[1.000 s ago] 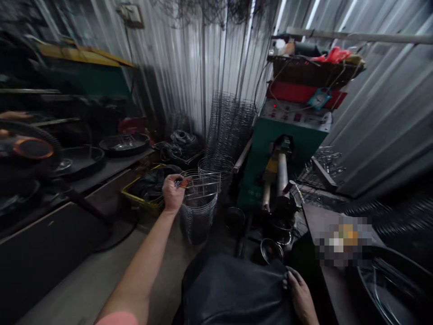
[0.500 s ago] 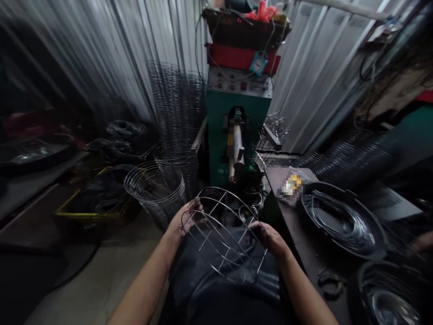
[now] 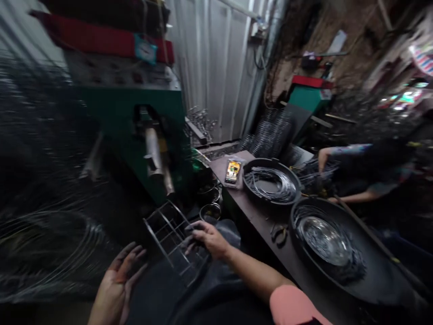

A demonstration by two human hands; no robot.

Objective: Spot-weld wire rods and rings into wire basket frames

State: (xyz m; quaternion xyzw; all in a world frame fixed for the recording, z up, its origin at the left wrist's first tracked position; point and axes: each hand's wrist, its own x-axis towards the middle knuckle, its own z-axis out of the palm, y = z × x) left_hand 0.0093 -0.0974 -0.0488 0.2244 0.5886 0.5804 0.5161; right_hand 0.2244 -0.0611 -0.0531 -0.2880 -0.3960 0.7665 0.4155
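One wire frame (image 3: pixel 173 247), its bars apparently already joined, was in the right hand's (image 3: pixel 211 240) grip beyond the table's (image 3: pixel 252 214) left edge, the left hand (image 3: pixel 117 282) empty and apart, while coiled wire (image 3: pixel 284 190) seemingly lay unworked.

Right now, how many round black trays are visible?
2: the farther black tray at mid-right on the brownish bench; the nearer black tray at lower right. Others may be hidden.

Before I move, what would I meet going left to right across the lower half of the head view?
Blurred wire rings → left hand → wire frame → right hand → phone-like item → pliers → nearer black pan with coiled wire.
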